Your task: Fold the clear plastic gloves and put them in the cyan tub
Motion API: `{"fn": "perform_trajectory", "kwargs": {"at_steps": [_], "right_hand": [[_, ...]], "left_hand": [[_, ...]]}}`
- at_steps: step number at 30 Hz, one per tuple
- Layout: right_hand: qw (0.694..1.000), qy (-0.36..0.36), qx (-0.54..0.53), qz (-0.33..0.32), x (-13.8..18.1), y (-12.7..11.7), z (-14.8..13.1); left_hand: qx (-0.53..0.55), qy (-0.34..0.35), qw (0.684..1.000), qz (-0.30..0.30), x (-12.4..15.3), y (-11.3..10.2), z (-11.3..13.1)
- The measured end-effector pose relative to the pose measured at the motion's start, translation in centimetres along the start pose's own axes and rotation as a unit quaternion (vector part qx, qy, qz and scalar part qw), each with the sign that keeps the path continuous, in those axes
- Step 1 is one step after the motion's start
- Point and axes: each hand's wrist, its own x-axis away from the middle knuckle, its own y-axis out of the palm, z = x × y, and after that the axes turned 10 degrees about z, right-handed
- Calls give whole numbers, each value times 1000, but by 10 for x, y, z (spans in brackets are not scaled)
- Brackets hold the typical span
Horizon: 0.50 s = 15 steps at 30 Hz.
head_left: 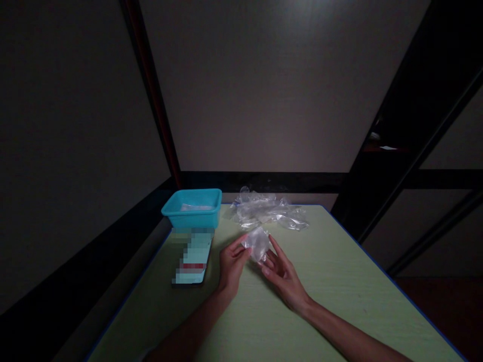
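A small clear plastic bag point(258, 244) is held up above the table between my two hands. My left hand point(231, 264) pinches its left edge between thumb and fingers. On the other side, my right hand point(283, 276) has its curled fingers and thumb at the bag's lower right edge. Whether anything lies inside the bag I cannot make out. Just beyond my hands, a loose pile of clear plastic bags point(264, 210) lies crumpled on the table.
The green table point(332, 281) has a blue edge. A turquoise plastic basket point(192, 217) with something clear and flat inside stands at the far left. In front of it lies a phone point(196, 256) with a lit, partly blurred screen. A wall point(264, 100) rises behind the table.
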Motion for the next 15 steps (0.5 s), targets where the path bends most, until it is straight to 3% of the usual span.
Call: {"fn": "perform_trajectory", "kwargs": {"at_steps": [7,12,15], "right_hand": [[997,-10,73,-39,4,-9,7],[986,-17,122,-110,6,-14,15],[988,-23,122,-97,3,-11,14]], "left_hand": [[-3,17,1000,26,-4,-4,0],[-13,15,1000,20,-2,-4,-1],[-19,6,1000,3,3,-1,-6]]}}
